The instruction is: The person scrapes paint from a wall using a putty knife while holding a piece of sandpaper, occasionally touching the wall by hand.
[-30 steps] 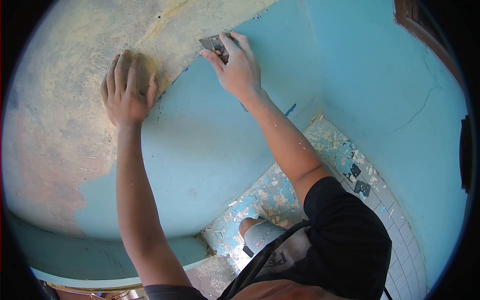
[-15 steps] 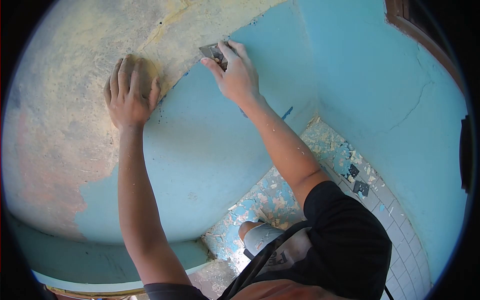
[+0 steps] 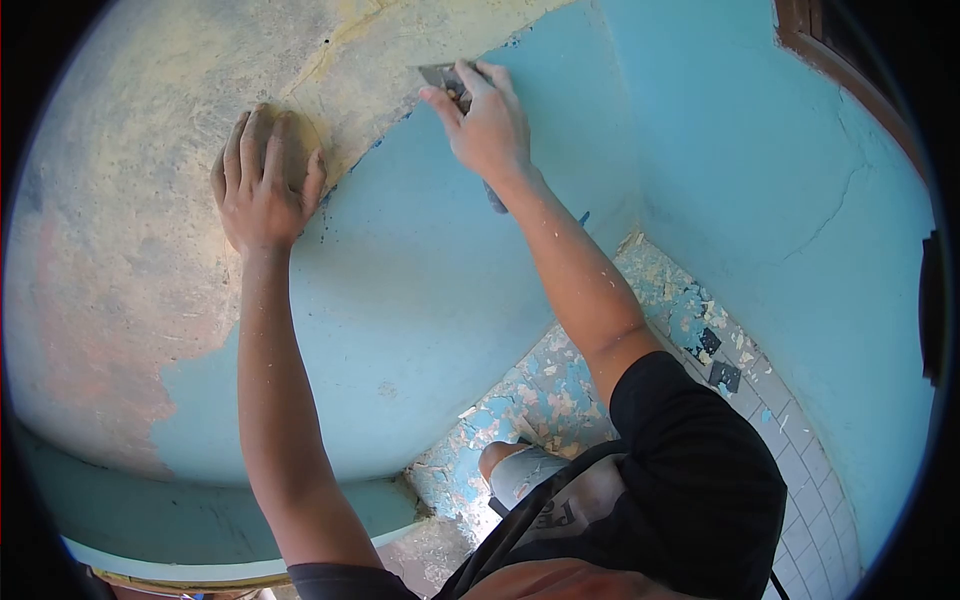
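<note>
Along the edge between bare plaster point(image 3: 130, 180) and blue paint point(image 3: 400, 290), the right hand point(image 3: 490, 125) grips a scraper point(image 3: 437, 76) close to its blade, presumably for control; the left hand point(image 3: 262, 195) lies flat on the plaster, holding nothing, probably bracing the body.

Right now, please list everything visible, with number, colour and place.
Scraper: one, grey, in right hand
Walls: two, blue, meeting at a corner
Bare patch: one, cream and grey, upper left
Crack: one, dark, right wall
Frame: one, brown, upper right
Paint flakes: many, blue and cream, lower middle
Floor tiles: many, grey, lower right
Flat pieces: two, dark, on tiles
Ledge: one, blue-green, lower left
Unclear thing: one, dark, right edge
Shirt: one, black, lower middle
Denim: one, pale blue, lower middle
Left hand: one, dusty grey, on bare patch
Right hand: one, dusty, around scraper
</note>
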Demonstrator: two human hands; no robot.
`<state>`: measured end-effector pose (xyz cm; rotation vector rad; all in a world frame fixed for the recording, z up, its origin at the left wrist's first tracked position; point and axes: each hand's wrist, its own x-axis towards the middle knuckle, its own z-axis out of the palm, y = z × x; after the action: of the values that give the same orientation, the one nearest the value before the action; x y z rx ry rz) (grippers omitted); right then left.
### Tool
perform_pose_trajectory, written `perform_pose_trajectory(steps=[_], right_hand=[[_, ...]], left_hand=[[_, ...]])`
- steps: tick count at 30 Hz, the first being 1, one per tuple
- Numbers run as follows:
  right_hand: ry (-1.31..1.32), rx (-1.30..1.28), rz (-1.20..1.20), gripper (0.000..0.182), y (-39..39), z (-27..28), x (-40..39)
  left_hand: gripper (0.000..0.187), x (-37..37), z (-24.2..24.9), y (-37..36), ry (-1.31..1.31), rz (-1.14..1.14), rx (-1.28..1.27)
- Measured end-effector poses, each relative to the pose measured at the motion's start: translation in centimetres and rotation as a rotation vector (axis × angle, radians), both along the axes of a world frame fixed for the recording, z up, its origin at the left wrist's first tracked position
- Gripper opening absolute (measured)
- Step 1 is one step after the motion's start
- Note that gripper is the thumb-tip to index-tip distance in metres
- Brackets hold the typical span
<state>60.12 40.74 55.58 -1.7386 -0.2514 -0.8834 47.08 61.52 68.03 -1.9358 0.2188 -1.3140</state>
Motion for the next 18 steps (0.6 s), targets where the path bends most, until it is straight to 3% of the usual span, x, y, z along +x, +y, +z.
perform_pose_trajectory(steps=[6, 12, 14, 18], right_hand=[[0.027, -0.049, 0.115, 0.075, -0.2, -0.2, -1.0], [-0.044, -0.097, -0.003, 0.071, 0.1, -0.7, -0.2], [0.014, 0.070, 0.016, 0.072, -1.4, 0.0, 2.3], [0.019, -0.089, 0.118, 0.077, -0.4, -1.3, -1.3]], left_hand=[[0.049, 0.0, 0.0, 0.0, 0.002, -0.012, 0.001], [0.049, 0.1, 0.0, 0.0, -0.005, -0.012, 0.003], [0.049, -0.2, -0.1, -0.1, 0.006, 0.003, 0.001], [0.049, 0.1, 0.1, -0.3, -0.003, 0.034, 0.003]])
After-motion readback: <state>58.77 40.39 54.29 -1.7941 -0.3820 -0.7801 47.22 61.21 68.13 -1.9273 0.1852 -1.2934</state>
